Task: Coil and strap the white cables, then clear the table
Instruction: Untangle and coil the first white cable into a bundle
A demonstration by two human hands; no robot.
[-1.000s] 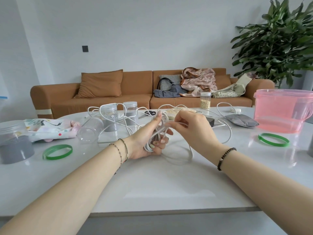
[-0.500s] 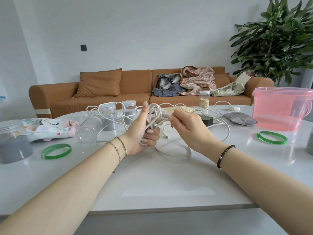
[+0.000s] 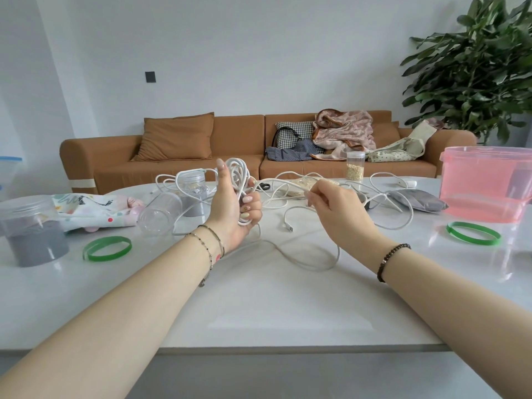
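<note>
1. While the left hand (image 3: 233,208) kept its fingers (image 3: 247,200) clenched round the bundled white cable (image 3: 239,172), the right hand (image 3: 336,211) had drawn off to the right. Half a second before, the two hands met at the bundle, and now they stood apart.
2. The right fingers (image 3: 312,194) pinched a single strand of that cable, which ran across to the bundle.
3. Nearest lay the bare front of the glossy white tabletop (image 3: 259,306). A slack loop of the same cable rested on it below the wrists, and a connector end (image 3: 289,227) lay between the hands.
4. Farther out, one green band (image 3: 107,248) lay at the left and another green band (image 3: 473,233) at the right. A grey-filled jar (image 3: 31,228), a patterned cloth (image 3: 92,208) and a clear cup (image 3: 159,210) on its side also sat at the left.
5. Behind the hands, loose cables (image 3: 385,197) sprawled over the tabletop beside a grey pouch (image 3: 417,200). A pink tub (image 3: 486,185) stood at the right and a small jar of grain (image 3: 355,165) at the far edge.
6. Beyond stood a brown sofa (image 3: 178,165) heaped with bags and clothes, a white wall with a dark switch (image 3: 150,77), and a leafy plant (image 3: 475,67).
7. The cable was thin, round and white. Its uneven loops stood upright in the left fist and rose above the thumb.
</note>
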